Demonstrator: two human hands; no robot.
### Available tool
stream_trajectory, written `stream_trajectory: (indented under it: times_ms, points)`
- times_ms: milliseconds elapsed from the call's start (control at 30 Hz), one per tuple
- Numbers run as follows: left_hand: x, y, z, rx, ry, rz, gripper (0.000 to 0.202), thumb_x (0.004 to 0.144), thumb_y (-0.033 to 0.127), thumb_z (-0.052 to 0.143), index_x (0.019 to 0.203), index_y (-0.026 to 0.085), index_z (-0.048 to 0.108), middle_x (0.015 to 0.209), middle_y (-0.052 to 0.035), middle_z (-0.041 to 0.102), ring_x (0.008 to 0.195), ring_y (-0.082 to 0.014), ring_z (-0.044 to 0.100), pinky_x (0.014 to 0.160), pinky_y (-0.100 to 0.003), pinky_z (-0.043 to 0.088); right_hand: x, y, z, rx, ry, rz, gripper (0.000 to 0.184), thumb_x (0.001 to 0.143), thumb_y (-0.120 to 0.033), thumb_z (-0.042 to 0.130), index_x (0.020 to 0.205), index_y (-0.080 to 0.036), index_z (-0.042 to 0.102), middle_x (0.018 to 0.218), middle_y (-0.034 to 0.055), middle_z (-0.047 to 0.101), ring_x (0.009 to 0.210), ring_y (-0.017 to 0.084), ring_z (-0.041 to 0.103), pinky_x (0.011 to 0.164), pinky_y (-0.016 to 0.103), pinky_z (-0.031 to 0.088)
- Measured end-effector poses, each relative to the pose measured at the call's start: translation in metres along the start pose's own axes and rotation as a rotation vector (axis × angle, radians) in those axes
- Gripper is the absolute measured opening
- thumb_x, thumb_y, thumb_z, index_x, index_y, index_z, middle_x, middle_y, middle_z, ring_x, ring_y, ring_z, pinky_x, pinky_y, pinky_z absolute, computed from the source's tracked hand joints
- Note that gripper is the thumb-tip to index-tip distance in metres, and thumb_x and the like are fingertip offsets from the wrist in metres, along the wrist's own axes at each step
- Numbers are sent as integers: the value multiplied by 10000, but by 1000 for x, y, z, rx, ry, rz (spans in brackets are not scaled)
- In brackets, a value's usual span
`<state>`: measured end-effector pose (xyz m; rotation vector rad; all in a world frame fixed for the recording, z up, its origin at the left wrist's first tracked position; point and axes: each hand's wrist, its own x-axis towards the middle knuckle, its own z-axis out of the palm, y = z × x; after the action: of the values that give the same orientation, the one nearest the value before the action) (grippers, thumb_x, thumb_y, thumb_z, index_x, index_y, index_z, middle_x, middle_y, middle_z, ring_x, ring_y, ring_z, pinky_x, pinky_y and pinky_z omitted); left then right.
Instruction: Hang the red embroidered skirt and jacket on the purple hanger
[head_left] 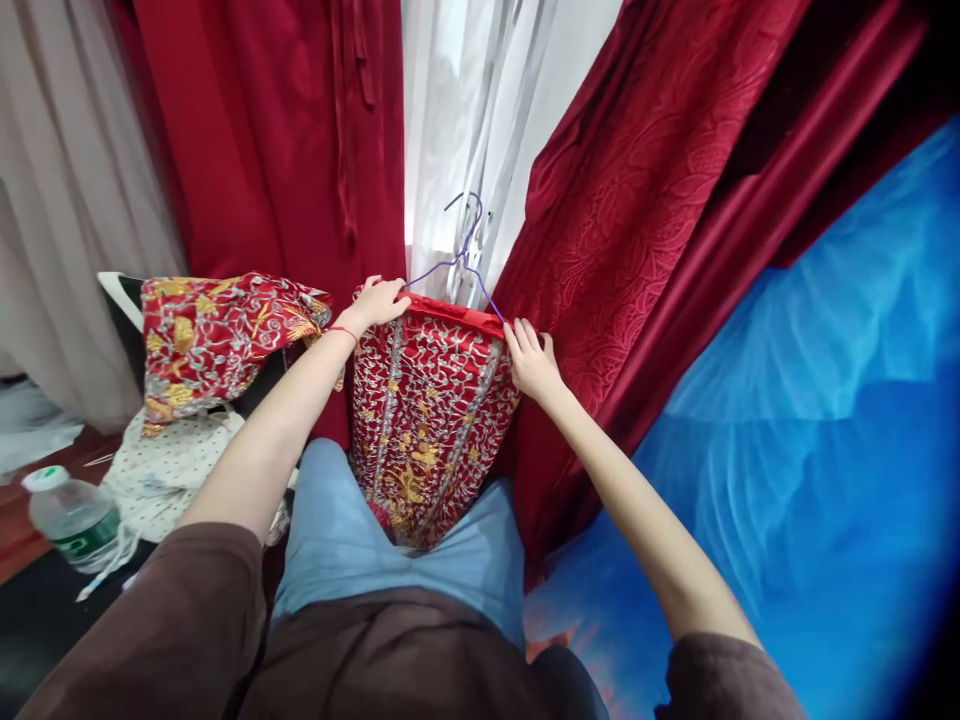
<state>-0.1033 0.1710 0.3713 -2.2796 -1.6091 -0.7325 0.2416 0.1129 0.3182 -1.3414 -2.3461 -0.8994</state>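
A red garment (pixel 431 420) with gold and silver embroidery hangs from a thin purple wire hanger (pixel 459 262) in front of me. Its lower end rests on my lap. My left hand (pixel 379 300) is closed on the garment's top edge at the left end of the hanger. My right hand (pixel 531 362) grips the top right corner, fingers curled over the cloth. A second embroidered red piece (pixel 217 335) lies draped to the left, apart from both hands.
Dark red curtains (pixel 645 260) hang behind and to the right, with white sheer cloth (pixel 457 120) between them. A blue fabric (pixel 810 450) spreads at the right. A plastic water bottle (pixel 75 520) and a dotted white bag (pixel 172 465) sit at the lower left.
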Motion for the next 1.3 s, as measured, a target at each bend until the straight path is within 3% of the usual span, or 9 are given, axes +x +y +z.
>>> stream_trajectory:
  times_ms: [100, 200, 333, 433, 633, 900, 1100, 1300]
  points:
    - [-21, 2, -16, 112, -11, 9, 457, 969, 356, 310, 1199, 101, 612, 1079, -174, 725, 1051, -292, 660, 1023, -427, 413, 12, -44, 8, 32, 35, 239, 709, 832, -94, 366, 1500, 125, 274, 1582, 345, 253, 1501, 399, 220, 1144, 607, 246]
    - [-43, 16, -30, 191, 14, 19, 465, 1005, 354, 264, 1212, 120, 609, 1036, -161, 736, 975, -293, 684, 945, -408, 438, 31, -100, 1, 95, 86, 424, 726, 830, -151, 419, 1470, 161, 280, 1551, 392, 261, 1486, 433, 220, 1131, 611, 246]
    - [-58, 37, -37, 209, 65, 32, 462, 1032, 324, 233, 1181, 100, 609, 1026, -164, 736, 972, -289, 694, 962, -401, 403, 50, -160, -25, 266, 194, 479, 600, 925, -328, 421, 1398, 40, 439, 1466, 346, 404, 1370, 425, 364, 1066, 597, 315]
    - [-61, 44, -36, 182, 90, 23, 456, 1037, 304, 226, 1183, 91, 601, 1048, -179, 731, 988, -291, 689, 966, -406, 388, 54, -185, -37, 396, 226, 488, 481, 982, -428, 375, 1225, -60, 567, 1259, 265, 564, 1190, 372, 498, 995, 531, 389]
    - [-62, 44, -31, 151, 107, 21, 480, 1037, 343, 216, 1161, 88, 604, 1044, -194, 727, 986, -300, 684, 957, -415, 395, 57, -192, -27, 588, 184, 455, 284, 994, -327, 402, 1128, -136, 564, 1174, 177, 598, 1091, 293, 554, 954, 460, 439]
    - [-62, 43, -25, 42, 124, -23, 414, 1029, 351, 295, 1182, 84, 573, 1100, -192, 700, 1124, -316, 635, 1077, -474, 333, 53, -201, -19, 889, 203, 500, 121, 929, -238, 455, 967, -187, 558, 986, 84, 646, 886, 215, 594, 858, 379, 478]
    - [-59, 44, -21, 45, 126, -15, 387, 1013, 317, 313, 1188, 89, 573, 1080, -188, 709, 1089, -309, 648, 1064, -472, 349, 12, -206, -7, 947, 155, 572, 192, 917, -331, 416, 939, -221, 572, 784, 15, 615, 711, 183, 538, 701, 304, 420]
    - [-58, 43, -19, 43, 148, -21, 368, 989, 305, 330, 1167, 101, 580, 1058, -184, 713, 1048, -303, 653, 1041, -467, 357, -46, -186, 48, 812, -63, 726, 173, 892, -319, 468, 828, -225, 599, 696, 14, 574, 652, 177, 511, 651, 293, 383]
